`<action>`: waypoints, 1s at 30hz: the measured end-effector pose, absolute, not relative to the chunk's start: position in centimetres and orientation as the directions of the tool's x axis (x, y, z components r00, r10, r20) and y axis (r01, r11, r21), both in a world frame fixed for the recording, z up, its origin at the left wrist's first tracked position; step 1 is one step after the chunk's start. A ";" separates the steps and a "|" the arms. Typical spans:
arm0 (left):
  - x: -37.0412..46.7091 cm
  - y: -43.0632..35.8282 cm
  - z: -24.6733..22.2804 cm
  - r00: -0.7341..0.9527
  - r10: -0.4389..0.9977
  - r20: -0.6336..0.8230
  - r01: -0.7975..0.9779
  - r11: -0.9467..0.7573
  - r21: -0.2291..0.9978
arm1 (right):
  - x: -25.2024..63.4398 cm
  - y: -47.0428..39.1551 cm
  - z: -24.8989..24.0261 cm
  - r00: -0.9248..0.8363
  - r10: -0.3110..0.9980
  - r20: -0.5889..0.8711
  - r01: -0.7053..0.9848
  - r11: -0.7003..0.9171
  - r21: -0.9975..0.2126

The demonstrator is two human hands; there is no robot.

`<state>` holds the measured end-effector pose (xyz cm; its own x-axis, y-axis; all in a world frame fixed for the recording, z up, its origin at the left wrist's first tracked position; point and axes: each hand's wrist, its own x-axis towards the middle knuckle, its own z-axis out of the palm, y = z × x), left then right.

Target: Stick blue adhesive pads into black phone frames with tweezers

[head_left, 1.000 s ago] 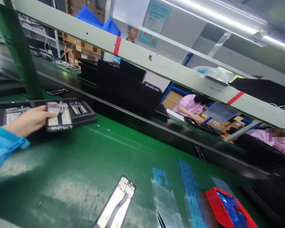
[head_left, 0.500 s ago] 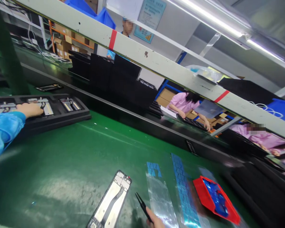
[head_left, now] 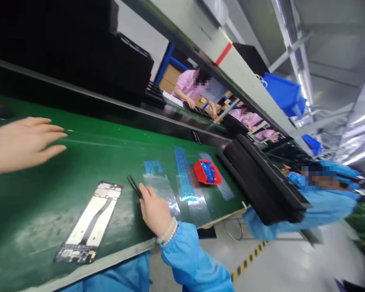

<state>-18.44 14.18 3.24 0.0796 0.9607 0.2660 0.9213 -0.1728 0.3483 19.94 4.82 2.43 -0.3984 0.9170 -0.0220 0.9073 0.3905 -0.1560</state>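
My right hand (head_left: 155, 209) holds a pair of black tweezers (head_left: 135, 187), their tips pointing up and left above the green mat. Left of the tweezers lies a phone frame (head_left: 91, 221), its pale metal inside facing up and a dark flex cable running along it. My left hand (head_left: 27, 142) hovers over the mat at the left edge, fingers stretched out and nothing in them. To the right of the tweezers are clear plastic sheets with blue stickers: a short piece (head_left: 153, 166) and a long strip (head_left: 184, 174).
Beyond the strips stands a red bin (head_left: 200, 173) of blue pieces. Black foam trays (head_left: 258, 182) are stacked at the table's right end. A small dark part (head_left: 196, 136) lies near the conveyor edge. Co-workers in pink sit across the line; a person in blue (head_left: 292, 223) is at right.
My view has swung to the right. My left hand has let go of what it touched in the black tray at left, which is now out of view. The tweezers stay in my right hand.
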 end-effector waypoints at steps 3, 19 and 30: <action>-10.6 14.8 2.3 0.336 0.929 0.156 0.866 -0.370 0.337 | 22.0 4.4 2.9 -0.325 0.946 0.001 0.918 0.316 -0.238; 9.2 19.4 -2.2 0.430 0.902 0.014 0.841 -0.407 0.356 | 28.7 1.8 -1.8 -0.081 0.982 0.171 0.868 0.154 -0.472; 9.8 19.0 -1.5 0.373 0.928 -0.009 0.847 -0.337 0.411 | 28.6 4.4 0.8 -0.121 0.979 0.166 0.883 0.183 -0.432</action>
